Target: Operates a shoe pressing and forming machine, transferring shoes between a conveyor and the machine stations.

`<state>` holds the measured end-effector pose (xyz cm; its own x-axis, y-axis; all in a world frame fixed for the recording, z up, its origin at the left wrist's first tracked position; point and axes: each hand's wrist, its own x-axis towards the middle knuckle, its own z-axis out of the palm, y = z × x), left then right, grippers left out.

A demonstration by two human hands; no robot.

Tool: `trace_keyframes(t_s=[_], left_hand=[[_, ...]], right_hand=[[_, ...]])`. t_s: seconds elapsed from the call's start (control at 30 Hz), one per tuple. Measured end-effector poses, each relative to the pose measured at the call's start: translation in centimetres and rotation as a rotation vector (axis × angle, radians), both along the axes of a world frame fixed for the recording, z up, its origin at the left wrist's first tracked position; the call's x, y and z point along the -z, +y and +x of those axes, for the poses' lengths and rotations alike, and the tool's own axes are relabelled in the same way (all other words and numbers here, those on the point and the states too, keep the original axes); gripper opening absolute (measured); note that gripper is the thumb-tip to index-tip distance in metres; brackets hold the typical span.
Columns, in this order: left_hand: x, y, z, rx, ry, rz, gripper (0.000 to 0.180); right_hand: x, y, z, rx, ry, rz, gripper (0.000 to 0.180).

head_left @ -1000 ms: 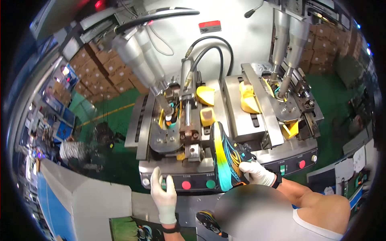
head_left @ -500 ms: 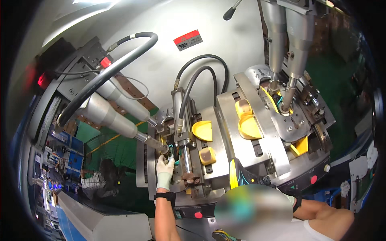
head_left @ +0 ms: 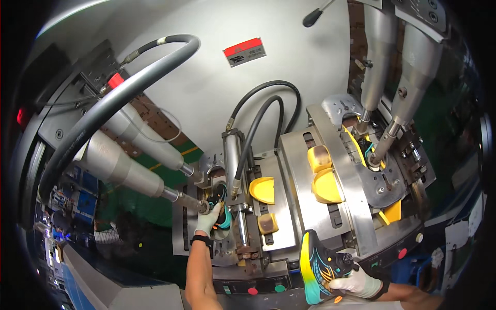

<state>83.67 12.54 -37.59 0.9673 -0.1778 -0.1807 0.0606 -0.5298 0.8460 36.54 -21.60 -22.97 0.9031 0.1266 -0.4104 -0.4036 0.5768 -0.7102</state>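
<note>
My left hand (head_left: pixel 208 219), in a white glove, reaches into the left pressing station. Its fingers close on a black sneaker (head_left: pixel 224 219) with a teal sole, which sits partly hidden between the metal parts. At lower right my gloved right hand (head_left: pixel 357 283) grips a second sneaker (head_left: pixel 319 269), black with teal and orange lines and a yellow-to-teal sole. This one is held on its side, toe up, in front of the machine. A metal press rod (head_left: pixel 178 197) ends just beside my left fingers.
Yellow pads (head_left: pixel 262 190) are fixed on the metal plates. The right station holds another shoe (head_left: pixel 368 147) under two thick cylinders (head_left: pixel 409 72). Black hoses (head_left: pixel 281 83) arch behind. Red (head_left: pixel 252 291) and green buttons (head_left: pixel 280 288) line the front panel. A lever (head_left: pixel 313 18) hangs above.
My right hand and its sneaker have come into plain view at lower right. My left hand stays at the left station, where more of the shoe shows. The whole view has shifted slightly.
</note>
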Motion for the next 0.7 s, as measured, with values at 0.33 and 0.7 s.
trace_keyframes(t_s=[0.33,0.7], left_hand=[[-9.3,6.1,-15.6,-0.26,-0.083,-0.39,0.016],[-8.0,17.7,-50.2,-0.595,-0.091,-0.138,0.054]], right_hand=[[-5.6,8.4,9.4,-0.047,-0.171,-0.14,0.047],[21.8,27.5,45.9,-0.04,0.065,-1.386,0.033]])
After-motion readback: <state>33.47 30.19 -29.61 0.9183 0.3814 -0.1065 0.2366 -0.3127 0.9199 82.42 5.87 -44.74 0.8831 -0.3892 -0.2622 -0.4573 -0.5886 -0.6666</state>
